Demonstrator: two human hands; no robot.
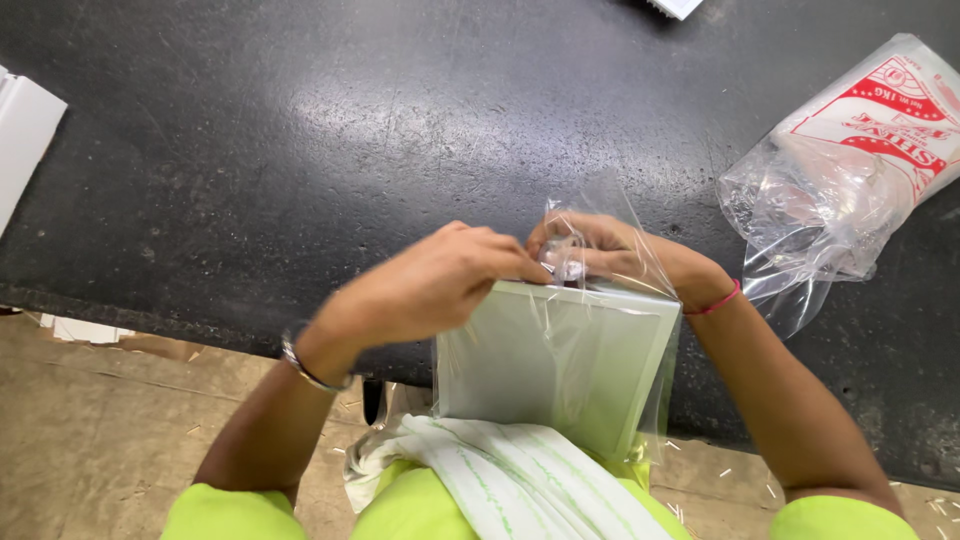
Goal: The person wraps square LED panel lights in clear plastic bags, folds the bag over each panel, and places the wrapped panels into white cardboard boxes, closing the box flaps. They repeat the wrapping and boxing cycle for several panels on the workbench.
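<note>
A flat white square panel (560, 365) stands tilted against my lap, wrapped in a clear plastic bag (640, 400). My left hand (430, 285) and my right hand (610, 252) meet at the panel's top edge, both pinching the bag's loose plastic there. The right hand lies partly under the clear film. A metal bangle circles my left wrist and a pink thread my right wrist.
A black worktable (300, 130) stretches ahead. At its right lies a clear plastic bag with red print (850, 160). White flat pieces (25, 130) poke in at the left edge. A white cloth with green stripes (500, 480) covers my lap.
</note>
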